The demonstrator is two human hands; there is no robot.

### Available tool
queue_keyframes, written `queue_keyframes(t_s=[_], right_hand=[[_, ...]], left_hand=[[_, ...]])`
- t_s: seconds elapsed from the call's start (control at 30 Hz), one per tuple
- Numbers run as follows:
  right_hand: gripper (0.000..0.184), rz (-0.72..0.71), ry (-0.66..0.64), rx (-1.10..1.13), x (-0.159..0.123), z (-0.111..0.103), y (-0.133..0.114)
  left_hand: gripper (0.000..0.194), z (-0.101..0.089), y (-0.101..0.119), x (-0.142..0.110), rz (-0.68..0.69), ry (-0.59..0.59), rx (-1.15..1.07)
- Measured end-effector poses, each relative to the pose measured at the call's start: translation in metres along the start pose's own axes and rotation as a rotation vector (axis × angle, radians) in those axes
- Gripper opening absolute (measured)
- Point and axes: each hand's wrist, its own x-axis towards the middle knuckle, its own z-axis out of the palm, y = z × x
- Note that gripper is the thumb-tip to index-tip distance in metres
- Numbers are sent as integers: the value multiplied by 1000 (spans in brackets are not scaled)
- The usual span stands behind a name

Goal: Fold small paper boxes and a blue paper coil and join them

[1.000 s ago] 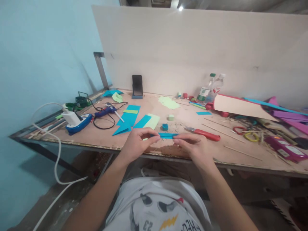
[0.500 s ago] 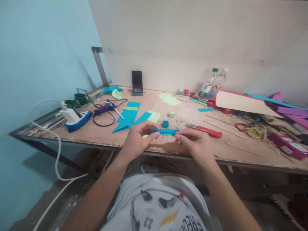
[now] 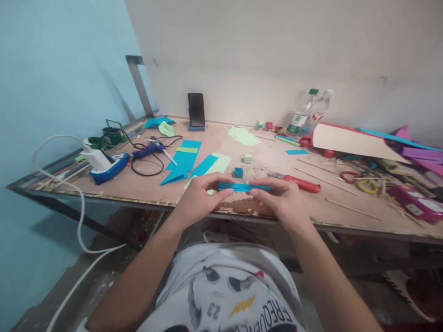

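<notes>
A narrow blue paper strip [image 3: 242, 187] is held level above the front edge of the wooden table [image 3: 138, 193]. My left hand [image 3: 199, 200] pinches its left end with thumb and fingers closed. At the strip's right end my right hand [image 3: 282, 200] pinches it the same way. Just beyond the strip lie a small blue paper cube [image 3: 238, 172] and a pale green one [image 3: 247, 158]. A red-handled cutter [image 3: 300, 183] rests right behind my right hand.
Blue and green paper pieces [image 3: 188, 159], a blue glue gun [image 3: 149, 149] with its cable, and a power strip [image 3: 105, 165] lie at the left. A phone [image 3: 196, 109] stands at the back. Bottles [image 3: 302, 117], scissors [image 3: 356, 182], thin sticks and paper sheets crowd the right.
Both hands have lifted the blue strip a little and brought it slightly farther over the table. The camera has tilted downward.
</notes>
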Motion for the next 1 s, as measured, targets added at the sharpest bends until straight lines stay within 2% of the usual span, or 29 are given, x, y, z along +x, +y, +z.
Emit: queue_keyframes(t_s=[0.27,0.43,0.63,0.83,1.0], right_hand=[[22,-32,6,1,-2,0,-1],[21,-52,0,-54,-2,0,0],[21,-88,-1,-110,-3,-1,2],[26,-123,-71,-109,1,-1,0],[18,-127,-143,-152,1,1,-2]], left_hand=[[8,2,5,-1,59,-37,-21],[6,3,6,-3,160,-77,36],[5,5,6,-1,205,-73,111],[11,4,8,-1,247,-63,117],[11,3,7,-2,205,-82,110]])
